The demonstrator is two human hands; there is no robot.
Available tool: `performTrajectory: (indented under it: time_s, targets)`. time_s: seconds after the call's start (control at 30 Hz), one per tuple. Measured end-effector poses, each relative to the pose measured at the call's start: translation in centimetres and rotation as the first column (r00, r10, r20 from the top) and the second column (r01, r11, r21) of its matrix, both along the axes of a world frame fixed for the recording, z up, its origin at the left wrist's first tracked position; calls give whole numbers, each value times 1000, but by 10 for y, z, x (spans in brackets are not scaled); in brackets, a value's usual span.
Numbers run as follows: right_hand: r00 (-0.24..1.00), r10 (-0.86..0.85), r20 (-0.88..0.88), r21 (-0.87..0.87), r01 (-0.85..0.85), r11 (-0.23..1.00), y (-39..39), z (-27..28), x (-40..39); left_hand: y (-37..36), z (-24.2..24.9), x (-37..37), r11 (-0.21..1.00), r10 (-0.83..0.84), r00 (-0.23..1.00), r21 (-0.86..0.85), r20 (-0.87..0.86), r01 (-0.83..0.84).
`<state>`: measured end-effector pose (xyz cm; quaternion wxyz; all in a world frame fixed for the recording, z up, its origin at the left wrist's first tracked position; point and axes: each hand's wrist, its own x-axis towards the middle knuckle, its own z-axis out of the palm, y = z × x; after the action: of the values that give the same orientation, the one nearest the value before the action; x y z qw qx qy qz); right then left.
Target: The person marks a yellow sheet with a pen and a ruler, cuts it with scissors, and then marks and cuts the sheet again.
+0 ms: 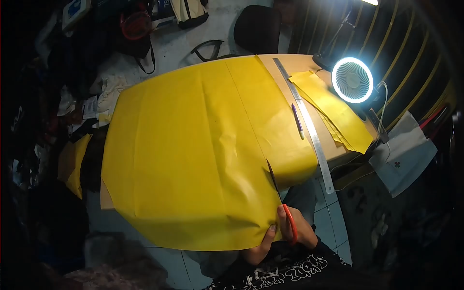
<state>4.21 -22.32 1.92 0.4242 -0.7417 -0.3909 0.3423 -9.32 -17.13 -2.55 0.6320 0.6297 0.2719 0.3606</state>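
A large yellow sheet [169,145] covers most of the table and hangs over its near edge. A thin line runs down its right part to the scissors [292,224], which have red-orange handles and dark blades. My right hand [303,228] is closed around these handles at the near edge, and the blades lie along the line on the sheet. Beside it, my left hand [261,249] pinches the sheet's near edge, its thumb on top and its other fingers mostly hidden underneath. The sheet is wrinkled near both hands.
A long metal ruler [309,126] lies right of the sheet, with a purple pen [297,121] beside it. Folded yellow pieces [338,113] rest farther right. A lit round fan [353,80], a white pouch [403,155] and a dark chair [257,29] stand around the table.
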Motion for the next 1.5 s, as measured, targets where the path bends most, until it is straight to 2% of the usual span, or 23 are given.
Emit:
performTrajectory:
  time_s: [0.3,0.4,0.63,0.73,0.9,1.1,1.2,1.3,1.4,1.5]
  targets:
    - [1000,2,20,-5,-2,1000,1,-3,0,-2,-7,-2,999,14,999,34,-42,-13]
    - [999,7,44,-5,-7,1000,0,-6,2,-4,-2,0,999,43,999,-33,2,-43]
    - [999,-15,49,9,15,1000,1,-6,1,-3,-2,-2,1000,0,1000,-15,-15,0]
    - [1000,-30,2,-33,30,999,4,0,3,-5,-3,-3,1000,12,1000,-5,-25,-13]
    - [1000,-15,25,-57,16,998,8,2,4,-7,-7,-5,1000,13,998,4,-54,-13]
    - [999,-12,33,-64,14,998,7,-1,6,-8,-7,-3,997,51,999,-67,3,-50]
    - [999,-13,39,-49,15,999,8,0,4,-6,-4,-5,999,44,999,-3,-32,-44]
    - [999,-14,39,-55,16,998,9,-1,4,-5,-3,-7,1000,-21,999,-19,-37,21]
    - [999,-5,38,-45,6,999,9,-1,4,-6,-1,-7,1000,-7,999,10,-45,7]
    - [999,-9,46,-61,12,998,11,4,4,-6,2,-6,999,4,1000,-36,-9,-5]
